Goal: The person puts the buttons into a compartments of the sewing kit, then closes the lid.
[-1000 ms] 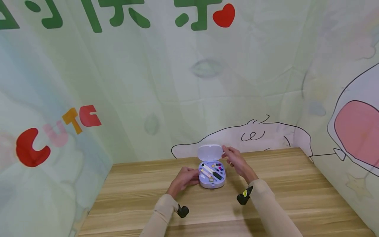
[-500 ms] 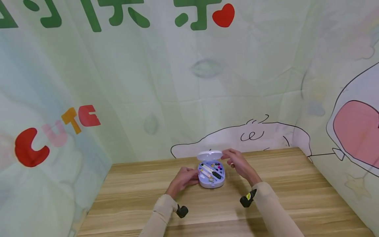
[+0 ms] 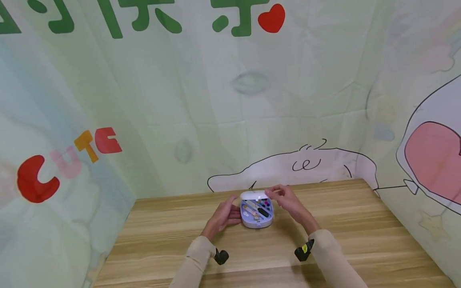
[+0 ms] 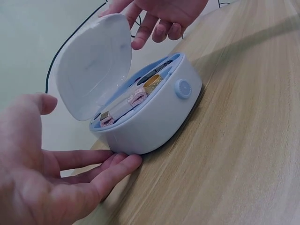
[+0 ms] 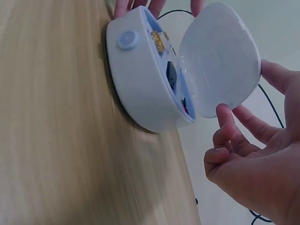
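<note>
A pale lilac-white sewing kit (image 3: 257,223) stands on the wooden table, its hinged lid (image 5: 220,61) tilted forward over it. Inside, the wrist views show a gold thimble (image 4: 152,83), a rolled pink tape measure (image 4: 138,96) and a dark-handled tool (image 5: 171,75). My left hand (image 4: 51,173) lies beside the kit, fingers extended and touching its lower left side, thumb raised apart from the lid. My right hand (image 5: 262,145) holds the lid's right edge between thumb and fingers, the outer fingers curled clear of it. The lid covers the kit's rear contents in the head view.
Wood-grain table (image 3: 173,236) surrounds the kit. A printed cloth backdrop (image 3: 180,100) rises just behind the table's back edge. Each wrist carries a small black camera, such as the right one (image 3: 304,250).
The lid has swung from nearly upright to a forward tilt, lowered by my right hand. My left thumb has lifted away from the kit's side while the fingers stay by it.
</note>
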{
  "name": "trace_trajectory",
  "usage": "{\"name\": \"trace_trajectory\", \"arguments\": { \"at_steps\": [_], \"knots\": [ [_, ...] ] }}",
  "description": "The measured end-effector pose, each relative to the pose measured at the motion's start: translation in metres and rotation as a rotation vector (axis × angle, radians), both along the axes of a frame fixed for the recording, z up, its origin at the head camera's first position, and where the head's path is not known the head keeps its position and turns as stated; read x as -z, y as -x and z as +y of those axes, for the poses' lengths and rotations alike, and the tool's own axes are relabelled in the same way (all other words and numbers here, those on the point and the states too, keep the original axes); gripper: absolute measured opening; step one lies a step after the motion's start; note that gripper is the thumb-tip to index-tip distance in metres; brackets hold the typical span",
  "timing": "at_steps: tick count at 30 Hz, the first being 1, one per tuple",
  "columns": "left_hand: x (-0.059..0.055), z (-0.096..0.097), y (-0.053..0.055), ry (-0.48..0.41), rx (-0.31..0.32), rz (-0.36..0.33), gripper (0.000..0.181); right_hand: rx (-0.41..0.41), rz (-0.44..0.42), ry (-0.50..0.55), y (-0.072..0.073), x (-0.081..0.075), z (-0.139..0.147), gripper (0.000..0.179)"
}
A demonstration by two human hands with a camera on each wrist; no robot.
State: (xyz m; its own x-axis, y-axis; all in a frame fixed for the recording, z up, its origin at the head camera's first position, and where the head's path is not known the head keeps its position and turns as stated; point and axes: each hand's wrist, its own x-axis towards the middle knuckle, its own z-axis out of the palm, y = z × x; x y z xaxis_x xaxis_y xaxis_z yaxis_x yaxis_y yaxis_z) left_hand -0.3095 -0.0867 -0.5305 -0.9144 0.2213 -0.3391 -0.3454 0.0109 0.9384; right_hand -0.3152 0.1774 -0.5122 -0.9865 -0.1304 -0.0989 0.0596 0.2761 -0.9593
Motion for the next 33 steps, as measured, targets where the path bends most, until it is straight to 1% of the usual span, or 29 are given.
{"name": "trace_trajectory", "arguments": {
  "at_steps": [8,15,20,26,33],
  "knots": [
    [-0.002,-0.002,-0.002,0.028,0.005,-0.001,0.079,-0.032,0.074,-0.02,-0.011,0.012,-0.001,0.043],
    [0.0,-0.001,-0.003,0.04,0.005,0.015,0.072,-0.039,0.131,-0.034,-0.021,0.018,-0.004,0.033],
    [0.0,0.0,-0.004,0.062,0.006,0.016,0.067,-0.047,0.149,-0.06,-0.022,0.026,-0.002,0.034],
    [0.0,0.0,-0.003,0.069,0.014,0.015,0.062,-0.043,0.201,-0.072,-0.024,0.036,-0.001,0.033],
    [0.0,0.001,-0.001,0.058,0.023,0.012,0.053,-0.037,0.221,-0.089,-0.028,0.04,-0.002,0.035]
  ]
}}
